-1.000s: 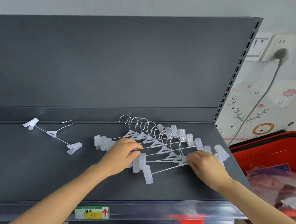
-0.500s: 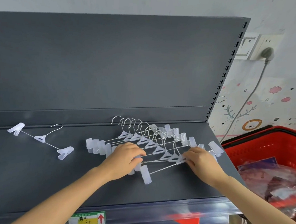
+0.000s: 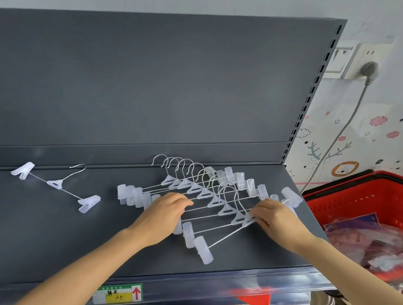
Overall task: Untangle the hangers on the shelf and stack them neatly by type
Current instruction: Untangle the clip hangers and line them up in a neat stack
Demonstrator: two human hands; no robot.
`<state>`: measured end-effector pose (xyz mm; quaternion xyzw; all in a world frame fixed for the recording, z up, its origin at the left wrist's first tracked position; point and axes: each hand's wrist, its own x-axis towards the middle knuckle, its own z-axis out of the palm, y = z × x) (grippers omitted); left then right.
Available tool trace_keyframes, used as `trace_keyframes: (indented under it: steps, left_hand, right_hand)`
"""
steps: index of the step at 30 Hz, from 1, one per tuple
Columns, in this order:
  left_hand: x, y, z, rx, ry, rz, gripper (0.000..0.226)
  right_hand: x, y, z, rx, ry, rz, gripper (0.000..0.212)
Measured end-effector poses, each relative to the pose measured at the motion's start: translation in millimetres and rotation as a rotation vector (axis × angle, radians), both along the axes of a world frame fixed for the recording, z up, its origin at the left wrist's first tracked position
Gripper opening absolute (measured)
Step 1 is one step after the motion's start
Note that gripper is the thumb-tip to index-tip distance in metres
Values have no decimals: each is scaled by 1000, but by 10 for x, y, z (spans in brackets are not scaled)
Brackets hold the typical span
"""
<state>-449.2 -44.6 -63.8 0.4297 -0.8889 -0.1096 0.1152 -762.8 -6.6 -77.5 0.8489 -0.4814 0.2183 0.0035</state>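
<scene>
Left hand [image 3: 162, 217] fingers curled over pile [image 3: 194, 189] rods; right hand [image 3: 277, 219] pinches front hanger [image 3: 223, 238] hub. Lone hanger [image 3: 56, 183] well apart on shelf [image 3: 49, 237].

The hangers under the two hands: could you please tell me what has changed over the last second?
The nearest hanger, pinched at its middle by the right hand, has swung slightly toward the front of the shelf, left clip leading. Nothing was newly taken hold of or let go. The left hand keeps holding the bars of the hanger row, and the lone hanger stays at the left.
</scene>
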Motion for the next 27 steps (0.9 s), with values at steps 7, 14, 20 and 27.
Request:
trace_keyframes:
  steps: [7, 14, 20, 27]
  left_hand:
    - [-3, -12, -6, 17, 27, 12, 38]
    - [-29, 8, -39, -18, 17, 12, 39]
    - [-38, 32, -65, -49, 34, 28, 35]
    - [-76, 62, -2, -117, 139, -21, 51]
  right_hand:
    - [53, -89, -9, 53, 15, -44, 9]
    - [61, -26, 60, 60, -32, -110, 9]
    - [45, 67, 44, 88, -58, -162, 9]
    - [106, 104, 73, 135, -97, -227, 6]
